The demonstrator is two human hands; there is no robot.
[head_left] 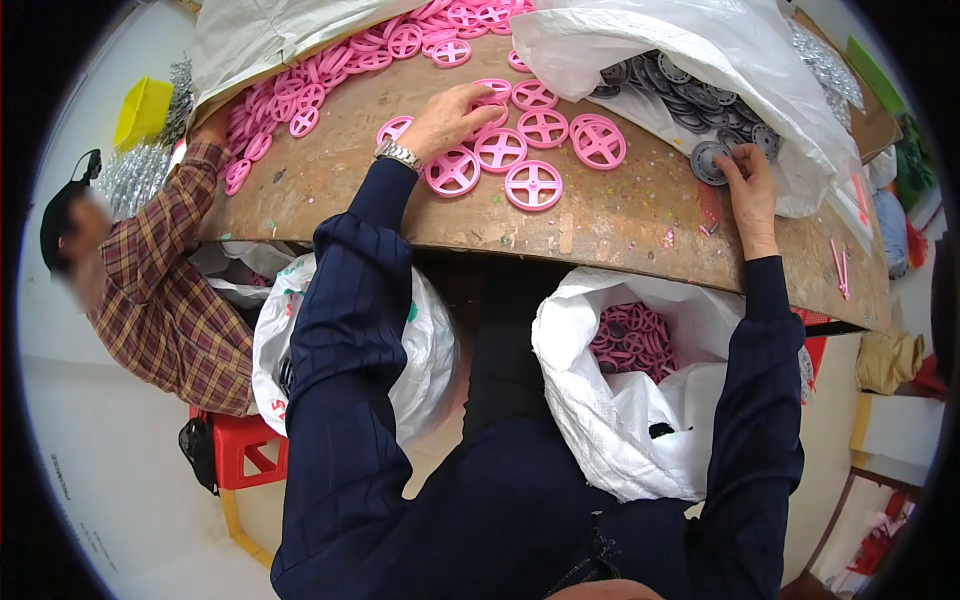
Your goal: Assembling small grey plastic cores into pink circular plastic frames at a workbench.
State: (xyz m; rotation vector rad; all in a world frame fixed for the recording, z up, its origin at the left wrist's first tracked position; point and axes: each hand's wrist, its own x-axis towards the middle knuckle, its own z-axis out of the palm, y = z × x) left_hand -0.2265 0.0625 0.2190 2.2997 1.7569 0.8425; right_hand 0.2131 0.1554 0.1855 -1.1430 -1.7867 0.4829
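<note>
resting on the wooden surface [620,215], the left hand [447,122] lies palm down among loose pink spoked wheels [533,185], a metal wristwatch [398,154] at the wrist. its fingers are spread narrow and flat, the tips touching a pink wheel [492,92] at the far side of the group — nothing is gripped. the right hand [750,185] sits well apart at the mouth of a white sack [700,45] lying open on the surface; its fingers are pinched on a grey disc [708,161], held at the sack's lower lip. more grey discs [680,95] fill the sack just behind it. a larger heap of pink wheels [330,75] runs along the far left edge. below the surface edge, between the person's dark sleeves, a second white sack [620,410] stands open with pink wheels [632,340] inside. another white bag [430,350] hangs beside the left arm. at the left, a co-worker in a plaid shirt [165,300] reaches a hand [210,132] to the heap — seated on a red stool [245,445].
</note>
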